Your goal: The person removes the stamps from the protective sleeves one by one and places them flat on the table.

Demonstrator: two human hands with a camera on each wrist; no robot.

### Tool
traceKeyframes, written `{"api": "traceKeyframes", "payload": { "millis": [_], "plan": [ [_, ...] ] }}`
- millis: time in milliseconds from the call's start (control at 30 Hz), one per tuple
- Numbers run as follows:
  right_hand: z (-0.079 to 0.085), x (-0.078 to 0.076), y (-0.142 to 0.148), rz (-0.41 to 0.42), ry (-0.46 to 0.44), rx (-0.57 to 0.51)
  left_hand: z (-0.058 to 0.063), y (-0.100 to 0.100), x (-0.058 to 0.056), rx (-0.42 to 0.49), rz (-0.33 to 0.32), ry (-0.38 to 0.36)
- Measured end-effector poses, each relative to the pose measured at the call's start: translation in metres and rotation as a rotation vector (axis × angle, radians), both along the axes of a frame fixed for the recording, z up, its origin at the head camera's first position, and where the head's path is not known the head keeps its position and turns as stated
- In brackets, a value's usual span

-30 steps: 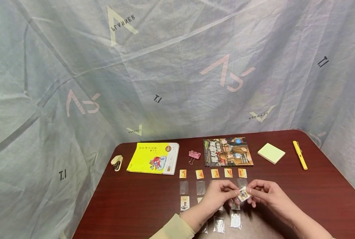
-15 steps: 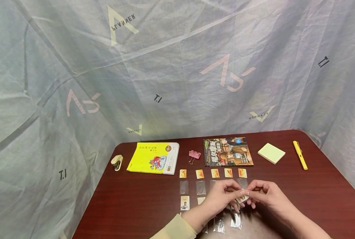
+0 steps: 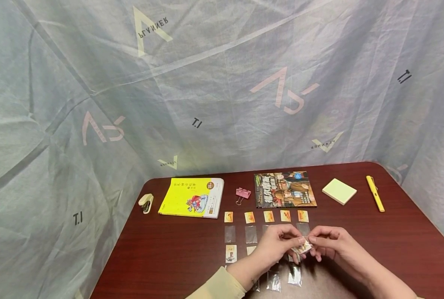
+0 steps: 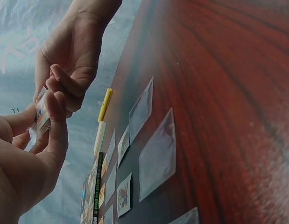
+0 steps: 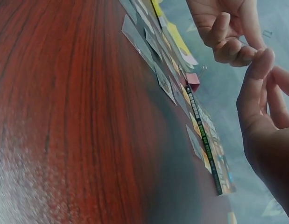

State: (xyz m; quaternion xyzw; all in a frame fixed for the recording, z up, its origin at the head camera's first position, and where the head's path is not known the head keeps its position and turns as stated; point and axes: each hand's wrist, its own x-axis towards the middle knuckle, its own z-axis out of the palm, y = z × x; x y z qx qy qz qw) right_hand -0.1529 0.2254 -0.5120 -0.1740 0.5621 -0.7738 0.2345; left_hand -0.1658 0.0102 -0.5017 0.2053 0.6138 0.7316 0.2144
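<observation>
Between both hands, above the table, is a small picture card (image 3: 302,246) with clear plastic around it. My left hand (image 3: 275,246) pinches it between thumb and fingers from the left. At its upper right edge, my right hand (image 3: 333,241) pinches the plastic with thumb and index finger. The left wrist view shows the card (image 4: 42,116) held tilted, its printed face partly covered by fingers. In the right wrist view the fingertips of both hands meet and the card is mostly hidden. Below the hands lie clear plastic bags (image 3: 295,275) and a picture card (image 3: 231,253).
Behind the hands runs a row of small orange cards (image 3: 268,216), with clear bags (image 3: 230,234) in front. Farther back lie a yellow book (image 3: 186,197), pink binder clip (image 3: 243,193), dark comic-style book (image 3: 285,190), sticky-note pad (image 3: 339,191) and yellow pen (image 3: 375,193).
The card has tipped flatter, its face turning from the head camera. My thumbs came together over it half a second ago, and now the right thumb is slightly apart to the right.
</observation>
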Motion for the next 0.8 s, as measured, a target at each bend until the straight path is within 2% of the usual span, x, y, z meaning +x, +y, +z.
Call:
{"api": "traceKeyframes", "payload": {
  "millis": [267,400,567,700,800],
  "plan": [
    [-0.006,-0.002,0.007,0.136,0.001,-0.13,-0.001,-0.001,0.0,0.006,-0.04,0.004],
    [-0.01,-0.002,0.007,0.155,-0.003,-0.161,-0.001,-0.001,0.001,-0.007,-0.063,0.026],
    [-0.011,-0.001,0.005,0.131,0.05,-0.142,-0.003,-0.002,0.0,-0.002,-0.076,0.033],
    [-0.009,0.0,0.0,0.068,0.183,-0.068,-0.004,-0.003,0.0,0.016,-0.073,0.02],
    [-0.007,0.001,-0.002,-0.015,0.298,0.022,-0.003,-0.003,0.001,0.013,-0.059,0.015]
  ]
}}
